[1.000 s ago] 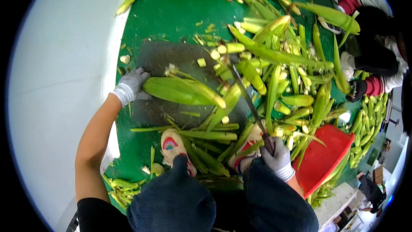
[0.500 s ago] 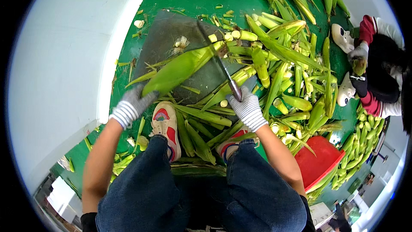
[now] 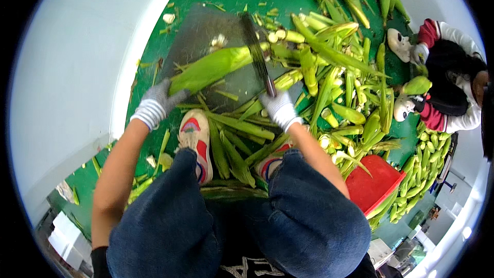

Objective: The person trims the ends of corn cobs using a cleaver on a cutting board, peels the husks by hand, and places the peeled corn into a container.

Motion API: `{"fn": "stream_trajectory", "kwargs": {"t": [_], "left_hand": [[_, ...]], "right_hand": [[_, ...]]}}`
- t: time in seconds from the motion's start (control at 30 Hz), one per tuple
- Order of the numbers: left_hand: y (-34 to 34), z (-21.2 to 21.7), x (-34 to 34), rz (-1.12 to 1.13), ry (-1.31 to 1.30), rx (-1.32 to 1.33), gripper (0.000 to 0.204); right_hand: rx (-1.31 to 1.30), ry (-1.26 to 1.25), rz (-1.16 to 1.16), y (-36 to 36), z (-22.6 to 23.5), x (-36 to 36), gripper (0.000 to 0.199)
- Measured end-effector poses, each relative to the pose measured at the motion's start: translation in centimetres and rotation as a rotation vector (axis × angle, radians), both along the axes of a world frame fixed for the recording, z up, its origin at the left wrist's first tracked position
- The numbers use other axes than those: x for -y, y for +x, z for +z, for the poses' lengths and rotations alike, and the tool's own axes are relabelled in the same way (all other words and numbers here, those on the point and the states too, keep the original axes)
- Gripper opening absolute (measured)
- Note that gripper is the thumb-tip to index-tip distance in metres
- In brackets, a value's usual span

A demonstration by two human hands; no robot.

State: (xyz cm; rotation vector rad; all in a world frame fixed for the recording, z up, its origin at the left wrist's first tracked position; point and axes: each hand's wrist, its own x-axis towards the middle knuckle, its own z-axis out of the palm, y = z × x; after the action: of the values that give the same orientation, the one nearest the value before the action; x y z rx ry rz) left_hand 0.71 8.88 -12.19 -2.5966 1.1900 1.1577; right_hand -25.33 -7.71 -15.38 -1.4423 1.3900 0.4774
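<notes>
Corn ear [image 3: 212, 68], one end in left hand [image 3: 158, 104]

From my remote station I count one left hand [image 3: 160, 102], one right hand [image 3: 280, 107], one knife [image 3: 258, 54], one gripped corn ear [image 3: 208, 69], one dark board [image 3: 191, 33], one red container [image 3: 373, 183], two red-and-white shoes [image 3: 197, 141] and one nearby co-worker [image 3: 446, 64], while the heaped green ears [image 3: 424, 170] overlap too densely for me to total.
</notes>
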Motion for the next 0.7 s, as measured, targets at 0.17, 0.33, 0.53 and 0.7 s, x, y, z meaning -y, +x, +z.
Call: {"fn": "stream_trajectory", "kwargs": {"t": [0.17,0.33,0.53,0.7], "left_hand": [[0.4,-3.1,-8.3,0.594,-0.400,-0.546,0.053],[2.3,-1.5,-11.4,0.832,-0.355,-0.760,0.044],[1.8,3.2,-6.1,0.418,0.027,-0.473,0.049],[2.5,1.6,-5.2,0.389,0.037,-0.415,0.058]], "right_hand": [[0.111,-0.189,0.045,-3.8,-1.0,-4.1,0.027],[0.214,-0.343,-0.133,-5.1,-1.0,-2.0,0.031],[0.521,-0.456,-0.069,-4.7,2.0,-4.2,0.034],[0.332,-0.405,0.171,0.3,6.0,-3.8,0.028]]}}
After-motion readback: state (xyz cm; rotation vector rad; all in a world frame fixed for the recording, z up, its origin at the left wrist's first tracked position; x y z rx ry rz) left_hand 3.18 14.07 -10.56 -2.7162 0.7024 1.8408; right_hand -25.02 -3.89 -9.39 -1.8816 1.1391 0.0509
